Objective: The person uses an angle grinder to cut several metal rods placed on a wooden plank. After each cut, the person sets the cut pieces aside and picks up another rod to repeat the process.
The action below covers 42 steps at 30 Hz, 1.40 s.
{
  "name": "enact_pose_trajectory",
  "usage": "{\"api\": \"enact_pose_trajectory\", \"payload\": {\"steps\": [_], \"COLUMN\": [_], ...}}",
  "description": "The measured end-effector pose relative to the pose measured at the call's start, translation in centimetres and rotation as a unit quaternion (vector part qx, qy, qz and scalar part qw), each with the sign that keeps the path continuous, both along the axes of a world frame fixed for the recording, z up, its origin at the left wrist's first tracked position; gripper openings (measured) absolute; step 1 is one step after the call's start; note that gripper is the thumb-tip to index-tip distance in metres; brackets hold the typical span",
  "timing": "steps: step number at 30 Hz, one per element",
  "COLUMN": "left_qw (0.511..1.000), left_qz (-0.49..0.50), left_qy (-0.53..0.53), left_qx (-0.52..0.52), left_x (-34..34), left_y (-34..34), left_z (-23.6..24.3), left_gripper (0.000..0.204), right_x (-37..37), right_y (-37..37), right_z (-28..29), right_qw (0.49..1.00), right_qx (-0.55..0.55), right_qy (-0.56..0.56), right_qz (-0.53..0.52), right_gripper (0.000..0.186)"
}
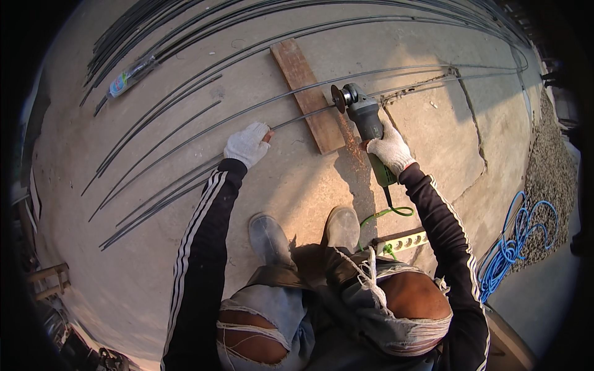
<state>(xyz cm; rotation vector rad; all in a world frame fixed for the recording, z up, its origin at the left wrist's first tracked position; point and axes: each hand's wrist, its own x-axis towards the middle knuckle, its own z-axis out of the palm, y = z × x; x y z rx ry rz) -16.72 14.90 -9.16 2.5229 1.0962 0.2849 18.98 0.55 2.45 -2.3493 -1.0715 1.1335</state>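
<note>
The white-gloved right grip (390,150) wraps the green-and-grey angle grinder (366,119) between one and two o'clock, its dark disc (337,99) at a thin grey steel rod (291,122), throwing orange sparks (352,147). The white-gloved left grip (247,144) closes around that rod, which crosses a flat brown wooden plank (300,77). Bare concrete floor (142,278) opens at eight o'clock; grey gravel (549,170) edges it at three. At ten, a clear plastic bottle (138,70) bears a blue-green label (119,85), too small to read.
</note>
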Motion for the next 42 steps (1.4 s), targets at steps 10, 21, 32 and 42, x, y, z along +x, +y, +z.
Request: {"api": "enact_pose_trajectory", "payload": {"steps": [10,21,32,42], "left_qw": [1.000,1.000,0.998,1.000], "left_qz": [0.008,0.007,0.013,0.015], "left_qy": [-0.011,-0.021,-0.060,-0.015], "left_qx": [0.022,0.017,0.033,-0.003], "left_x": [0.0,0.1,0.1,0.3], "left_y": [-0.2,-0.1,-0.3,-0.2], "left_z": [-0.3,-0.1,-0.3,0.4], "left_gripper": [0.027,0.031,0.028,0.024], "right_x": [0.0,-0.1,0.2,-0.2], "right_y": [-0.2,-0.3,-0.4,0.2], "right_z": [0.1,0.4,-0.9,0.3], "right_qw": [1.000,1.000,1.000,1.000], "right_qx": [0.005,-0.008,0.013,-0.007], "right_qy": [0.014,0.008,0.011,0.020], "right_qz": [-0.004,-0.004,-0.006,-0.010], "right_gripper": [0.047,0.047,0.049,0.049]}}
